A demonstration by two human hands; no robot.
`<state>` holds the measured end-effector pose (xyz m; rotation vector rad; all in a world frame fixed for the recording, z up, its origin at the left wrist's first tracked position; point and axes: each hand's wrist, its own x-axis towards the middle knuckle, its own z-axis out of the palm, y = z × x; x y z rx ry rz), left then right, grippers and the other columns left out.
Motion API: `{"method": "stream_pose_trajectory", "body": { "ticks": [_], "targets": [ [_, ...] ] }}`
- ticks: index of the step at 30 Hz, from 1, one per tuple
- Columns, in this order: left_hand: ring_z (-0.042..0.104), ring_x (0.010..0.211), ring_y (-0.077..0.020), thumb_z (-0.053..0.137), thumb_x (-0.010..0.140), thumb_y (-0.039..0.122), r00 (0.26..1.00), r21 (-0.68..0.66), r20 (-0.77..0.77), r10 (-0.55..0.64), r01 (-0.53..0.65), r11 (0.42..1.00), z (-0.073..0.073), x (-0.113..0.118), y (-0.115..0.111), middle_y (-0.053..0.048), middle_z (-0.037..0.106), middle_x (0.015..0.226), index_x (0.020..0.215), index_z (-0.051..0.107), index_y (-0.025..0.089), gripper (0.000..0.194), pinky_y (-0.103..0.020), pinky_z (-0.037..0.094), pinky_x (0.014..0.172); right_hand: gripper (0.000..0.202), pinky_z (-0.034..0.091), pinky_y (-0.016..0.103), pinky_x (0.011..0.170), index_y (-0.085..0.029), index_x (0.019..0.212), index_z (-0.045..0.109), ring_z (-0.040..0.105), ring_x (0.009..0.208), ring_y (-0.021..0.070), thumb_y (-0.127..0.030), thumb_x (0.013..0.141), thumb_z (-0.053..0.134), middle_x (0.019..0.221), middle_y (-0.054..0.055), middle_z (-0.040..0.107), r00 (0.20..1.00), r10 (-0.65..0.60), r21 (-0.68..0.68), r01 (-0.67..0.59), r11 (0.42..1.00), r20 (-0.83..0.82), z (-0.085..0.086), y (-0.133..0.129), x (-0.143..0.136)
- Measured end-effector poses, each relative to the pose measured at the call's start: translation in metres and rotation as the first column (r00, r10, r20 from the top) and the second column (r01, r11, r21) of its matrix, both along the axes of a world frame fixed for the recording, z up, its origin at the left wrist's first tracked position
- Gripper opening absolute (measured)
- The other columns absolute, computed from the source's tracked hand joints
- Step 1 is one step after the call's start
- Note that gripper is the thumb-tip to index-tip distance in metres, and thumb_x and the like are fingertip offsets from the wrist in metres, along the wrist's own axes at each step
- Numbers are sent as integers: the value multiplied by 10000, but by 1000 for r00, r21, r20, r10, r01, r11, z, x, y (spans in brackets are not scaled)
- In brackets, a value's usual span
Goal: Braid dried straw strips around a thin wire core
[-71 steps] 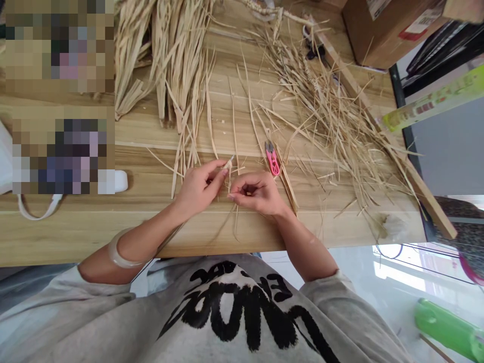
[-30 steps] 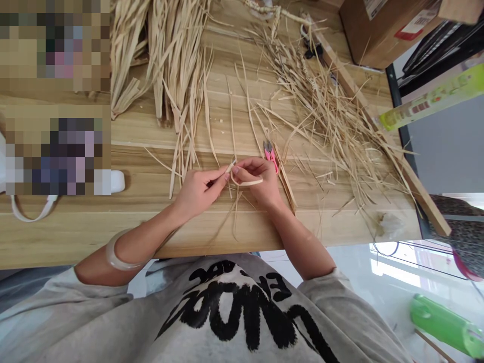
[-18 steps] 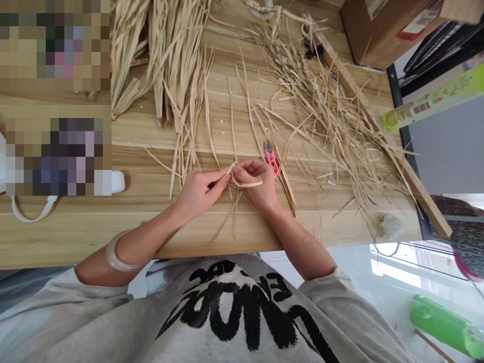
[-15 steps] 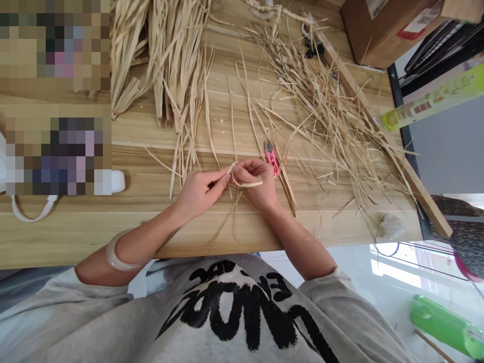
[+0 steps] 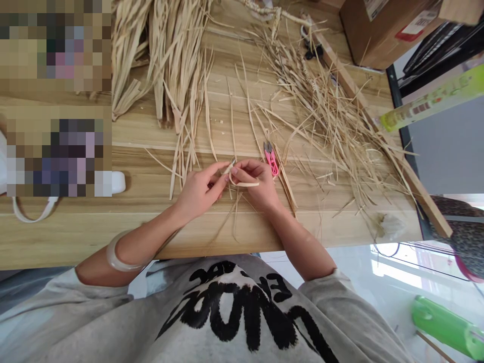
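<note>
My left hand [image 5: 200, 191] pinches a short, thin pale piece [image 5: 229, 168], apparently wrapped straw, between thumb and forefinger. Close against it, my right hand [image 5: 257, 181] has its thumb and fingers closed on a flat straw strip [image 5: 244, 184], which curls in a loop below the thumb. The fingertips of both hands nearly meet above the table. A small dark tip shows at the upper end of the pale piece; what it is I cannot make out. Pink thread snips [image 5: 271, 159] lie just beyond my right hand, blades pointing away.
Bundles of dried straw strips [image 5: 170, 55] lie at the back left. Loose straw scraps [image 5: 325, 106] are heaped at the right, against a long wooden bar [image 5: 378, 126]. A cardboard box [image 5: 378, 35] stands at the back right, and a white strap [image 5: 36, 218] lies left.
Both hands stay in nearly the same place. The right fingers have shifted slightly left, and the looped strip has moved a little with them.
</note>
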<state>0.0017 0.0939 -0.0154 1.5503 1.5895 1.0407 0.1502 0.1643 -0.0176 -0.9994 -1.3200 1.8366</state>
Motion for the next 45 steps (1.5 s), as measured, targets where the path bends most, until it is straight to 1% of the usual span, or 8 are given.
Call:
{"method": "stream_pose_trajectory", "body": {
  "ticks": [15,21,30,36,39,41,43,45],
  "targets": [
    [455,383,-79,550,946,339,999,12,19,-36,35,999,-1,0,0,57,563,482,975,653,149,219,-205,376,463,389,385,224,515,-166,728,606,447,496,55,-503,715,800,550,-66,523,997,-30,37,33,999,-67,-10,-1,0],
    [465,390,-77,553,944,340,999,21,28,-32,31,999,0,0,0,59,561,487,999,657,131,240,-194,382,462,415,344,210,509,-172,723,605,435,513,49,-539,712,799,572,-58,539,992,-24,-37,20,999,-120,-15,0,-2],
    [456,391,-77,545,945,336,999,5,17,-28,28,1000,1,0,-1,57,559,489,1010,650,119,249,-195,369,461,393,378,206,512,-165,710,631,475,508,50,-506,690,823,568,-49,585,992,-20,-51,14,999,-126,-16,1,-1],
    [450,399,-85,538,946,309,1000,-16,-3,-20,20,1000,3,-1,0,52,558,494,1182,665,95,343,-205,355,464,374,401,203,517,-157,708,630,494,509,49,-483,700,814,564,-50,588,993,6,-37,-11,999,-117,-14,1,-1],
    [445,413,-92,534,943,315,1000,-16,10,-10,11,1000,0,-1,1,49,521,482,1175,698,98,357,-211,335,454,308,431,204,534,-160,748,630,512,536,56,-436,765,765,593,-45,586,997,-5,42,9,999,-80,-16,-1,0],
    [433,425,-91,540,936,318,1000,-27,25,15,-15,1000,-2,-2,1,46,511,488,1188,706,97,374,-209,337,459,222,470,208,577,-172,828,623,559,606,67,-364,801,731,689,-27,621,997,-57,167,64,984,-47,-19,-2,0],
    [415,436,-88,535,938,335,998,-40,49,42,-40,998,-4,-3,2,42,503,501,1199,711,94,397,-205,338,460,157,487,210,602,-190,921,614,576,659,71,-275,818,696,814,-7,648,993,-116,347,111,931,-7,-22,-4,1],
    [393,445,-85,524,943,362,997,-37,50,55,-54,998,-5,-3,2,40,485,508,1184,726,86,418,-202,323,452,164,491,217,597,-203,991,633,561,667,69,-199,829,652,927,19,649,986,-160,549,109,828,45,-24,-4,2]
  ]
}}
